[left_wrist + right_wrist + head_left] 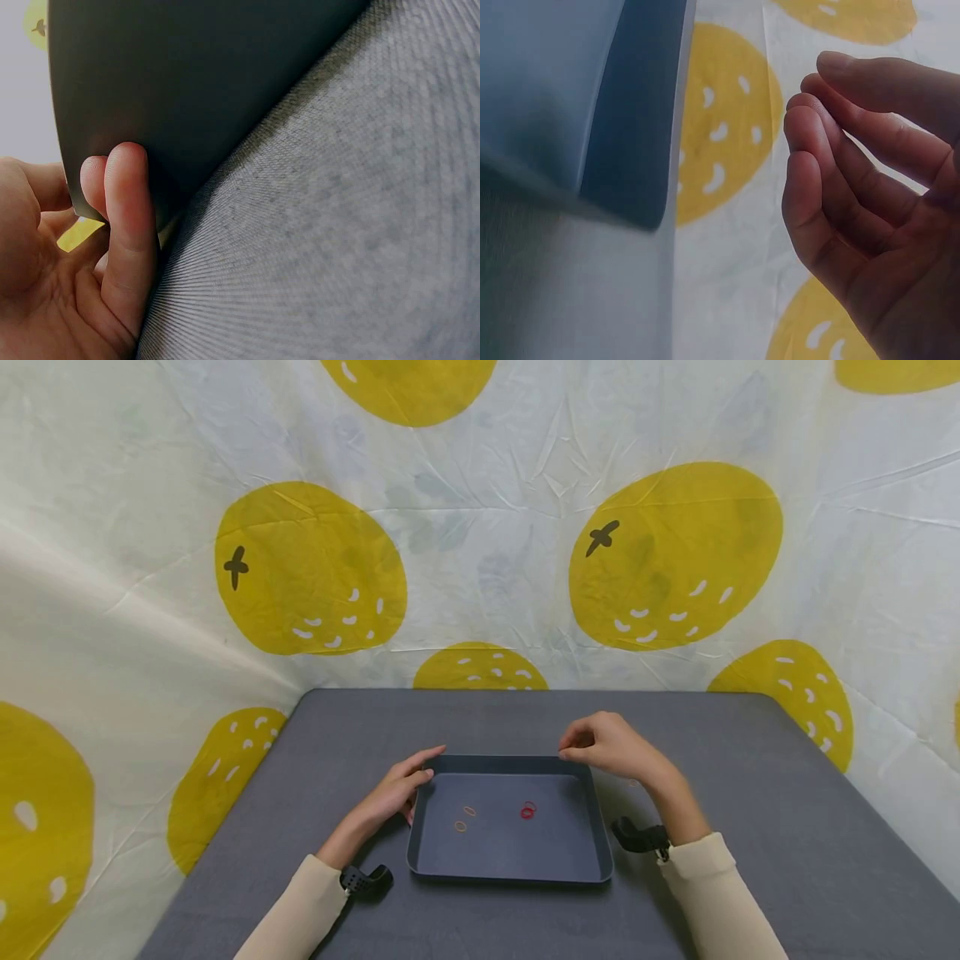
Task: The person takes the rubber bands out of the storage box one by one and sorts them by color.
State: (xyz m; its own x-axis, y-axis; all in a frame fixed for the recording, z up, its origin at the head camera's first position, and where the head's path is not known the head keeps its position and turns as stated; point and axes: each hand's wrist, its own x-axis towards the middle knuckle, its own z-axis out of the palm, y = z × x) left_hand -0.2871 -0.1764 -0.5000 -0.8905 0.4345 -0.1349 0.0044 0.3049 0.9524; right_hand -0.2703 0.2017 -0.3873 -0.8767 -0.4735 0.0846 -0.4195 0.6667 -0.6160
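Observation:
A dark grey rectangular tray [510, 872] lies on the table. My left hand [393, 792] grips its far left corner, thumb at the rim; in the left wrist view, fingers of the left hand [112, 255] press the outer wall. Two tan rubber bands [461, 827] lie in the tray's left half, and red rubber bands [528, 811] overlap right of centre. Above the far right corner hovers my right hand [611, 745], fingers loosely curved. In the right wrist view the right hand [862, 180] is apart from the tray wall, with nothing visible between thumb and fingers.
Just right of the tray, a tan rubber band [633, 782] lies on the grey table [360, 722], partly near the right forearm. A white curtain [487, 552] with yellow fruit prints hangs behind the table and along its sides. Both wrists wear black straps.

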